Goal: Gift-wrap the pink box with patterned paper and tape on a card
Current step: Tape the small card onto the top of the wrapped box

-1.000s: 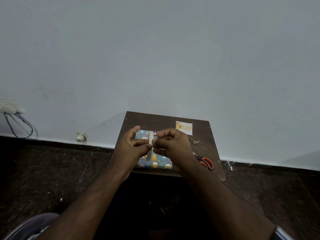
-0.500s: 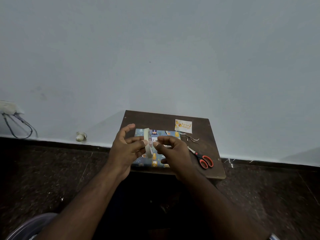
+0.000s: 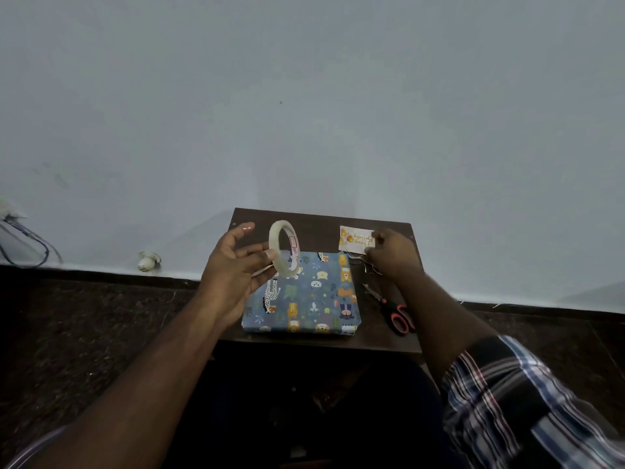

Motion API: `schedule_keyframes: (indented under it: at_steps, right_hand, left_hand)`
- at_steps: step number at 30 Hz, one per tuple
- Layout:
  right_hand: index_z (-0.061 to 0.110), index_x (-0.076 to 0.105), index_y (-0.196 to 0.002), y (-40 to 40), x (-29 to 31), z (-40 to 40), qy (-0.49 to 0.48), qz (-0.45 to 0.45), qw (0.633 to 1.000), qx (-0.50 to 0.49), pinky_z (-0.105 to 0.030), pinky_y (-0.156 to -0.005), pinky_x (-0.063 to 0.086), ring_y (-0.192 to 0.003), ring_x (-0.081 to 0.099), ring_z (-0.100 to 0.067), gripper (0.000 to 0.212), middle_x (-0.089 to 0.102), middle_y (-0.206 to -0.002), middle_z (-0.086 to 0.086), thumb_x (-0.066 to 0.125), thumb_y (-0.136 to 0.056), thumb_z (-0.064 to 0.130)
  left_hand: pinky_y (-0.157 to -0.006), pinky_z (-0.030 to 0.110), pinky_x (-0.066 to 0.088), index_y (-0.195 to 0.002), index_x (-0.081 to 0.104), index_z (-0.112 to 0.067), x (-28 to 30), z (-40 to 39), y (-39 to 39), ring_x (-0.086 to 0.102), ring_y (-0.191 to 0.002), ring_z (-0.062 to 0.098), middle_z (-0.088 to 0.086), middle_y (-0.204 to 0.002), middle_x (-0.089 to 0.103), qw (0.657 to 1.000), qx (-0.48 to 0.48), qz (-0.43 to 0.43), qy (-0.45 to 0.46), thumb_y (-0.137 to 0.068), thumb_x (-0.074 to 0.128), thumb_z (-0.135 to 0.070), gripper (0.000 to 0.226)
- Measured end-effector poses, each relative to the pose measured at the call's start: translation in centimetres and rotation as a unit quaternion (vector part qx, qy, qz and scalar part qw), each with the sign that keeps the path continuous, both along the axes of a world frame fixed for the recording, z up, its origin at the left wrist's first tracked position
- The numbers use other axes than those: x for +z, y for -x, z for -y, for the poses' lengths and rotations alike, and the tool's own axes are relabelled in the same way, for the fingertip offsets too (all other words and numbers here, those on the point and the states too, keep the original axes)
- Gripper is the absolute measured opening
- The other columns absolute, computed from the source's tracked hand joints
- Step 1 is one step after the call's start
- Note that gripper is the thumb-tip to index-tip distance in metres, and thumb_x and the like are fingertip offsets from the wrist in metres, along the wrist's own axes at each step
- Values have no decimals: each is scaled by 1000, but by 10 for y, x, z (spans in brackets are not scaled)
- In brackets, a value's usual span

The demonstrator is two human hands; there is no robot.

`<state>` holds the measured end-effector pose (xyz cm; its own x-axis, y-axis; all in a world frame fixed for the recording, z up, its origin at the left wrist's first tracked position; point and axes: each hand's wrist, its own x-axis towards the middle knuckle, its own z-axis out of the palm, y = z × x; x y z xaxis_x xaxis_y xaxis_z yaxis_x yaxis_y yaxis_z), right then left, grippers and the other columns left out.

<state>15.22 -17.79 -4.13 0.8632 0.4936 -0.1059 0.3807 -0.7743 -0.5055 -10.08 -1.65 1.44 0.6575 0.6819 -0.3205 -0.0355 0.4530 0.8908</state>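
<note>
The box (image 3: 311,296), wrapped in blue paper with animal prints, lies flat on a small dark wooden table (image 3: 318,225). My left hand (image 3: 233,269) holds a clear tape roll (image 3: 283,247) upright above the box's far left corner, thumb and fingertips on its rim. My right hand (image 3: 392,255) reaches to the far right of the table and pinches the right edge of a small white card (image 3: 353,239) with orange print.
Orange-handled scissors (image 3: 394,309) lie on the table right of the box, under my right forearm. A few thin scraps lie near the card. The table stands against a pale wall; dark speckled floor spreads on both sides. Cables (image 3: 23,242) hang at far left.
My hands have parted. The right hand left the tape roll and moved right to the card. The left hand keeps the roll and has lifted it slightly.
</note>
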Motion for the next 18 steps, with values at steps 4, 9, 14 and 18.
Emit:
schedule_keyframes:
  at_steps: [4,9,14,18]
  right_hand:
    - [18,60,-131,-29,-2,-27,58,34,995,70,-35,-92,46,-120,58,-28,40,64,-129,-8,67,-91,21]
    - [17,57,-136,-54,-10,-51,184,26,969,163,-39,-98,49,-119,57,-30,55,61,-129,-9,74,-84,19]
    - [25,71,-113,-66,5,-60,135,75,972,179,-44,-91,52,-108,58,-29,29,62,-111,-5,68,-86,18]
    - [26,63,-72,-66,36,-54,113,79,978,159,-34,-73,52,-86,62,-21,18,66,-82,5,66,-87,35]
  left_hand:
    - [-86,38,59,-140,51,-22,-7,-10,-16,73,-100,23,13,-118,68,1000,11,-4,10,-88,66,9,62]
    - [-88,38,58,-140,52,-22,-19,-17,-22,72,-105,26,12,-120,67,999,21,-7,23,-88,66,9,62]
    - [-89,39,59,-139,53,-22,-22,-18,-22,71,-108,28,13,-121,67,999,28,-7,30,-88,65,10,61]
    - [-97,44,56,-140,52,-21,-17,-15,-18,71,-107,28,14,-121,68,999,32,-3,25,-88,65,10,61]
